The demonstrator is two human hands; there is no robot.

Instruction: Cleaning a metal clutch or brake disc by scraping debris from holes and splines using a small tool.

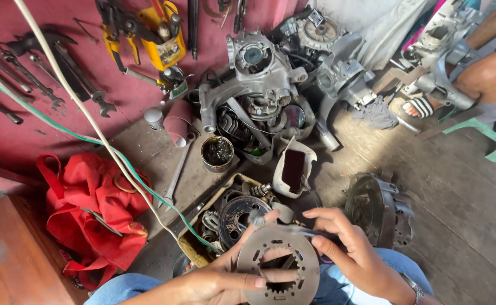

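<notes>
Looking down over my knees, I have the round metal plate (278,264) already out of the open box of parts (220,223) just beyond it and up in both hands; nothing is fitted to it yet. My left hand (225,277) grips its left edge, thumb pressed flat on the face, fingers curled behind. My right hand (349,248) pinches the right rim, the other fingers loosely spread.

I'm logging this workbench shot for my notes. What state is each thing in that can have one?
Left hand: gripping the round metal plate from below.
Right hand: fingers on the plate's right edge.
Round metal plate: held up, flat side facing the camera.
Small tin: open, dark contents.
Red bag: slumped, crumpled.
Parts tray: full of parts.
Wrench: lying flat on the floor.
</notes>
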